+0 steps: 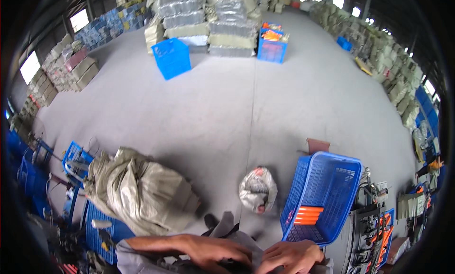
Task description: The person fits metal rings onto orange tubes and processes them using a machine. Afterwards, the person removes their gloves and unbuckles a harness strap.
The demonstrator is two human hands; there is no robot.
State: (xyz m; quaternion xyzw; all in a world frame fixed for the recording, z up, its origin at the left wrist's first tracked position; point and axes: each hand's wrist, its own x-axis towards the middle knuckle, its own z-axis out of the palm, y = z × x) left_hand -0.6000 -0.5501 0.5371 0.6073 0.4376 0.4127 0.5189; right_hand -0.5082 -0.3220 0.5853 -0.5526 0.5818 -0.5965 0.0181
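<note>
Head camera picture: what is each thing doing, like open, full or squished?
Left hand: gripping grey cloth.
Right hand: gripping the same cloth.
Blue plastic basket nearby: tilted, orange pieces at bottom.
Small grey sack: bunched shut on floor.
Big grey-green woven sack: bulging, crumpled.

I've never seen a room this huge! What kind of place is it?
It looks like a warehouse or factory hall: a wide bare concrete floor, tall stacks of wrapped bundles and sacks along the walls, and blue plastic crates standing about.
</note>
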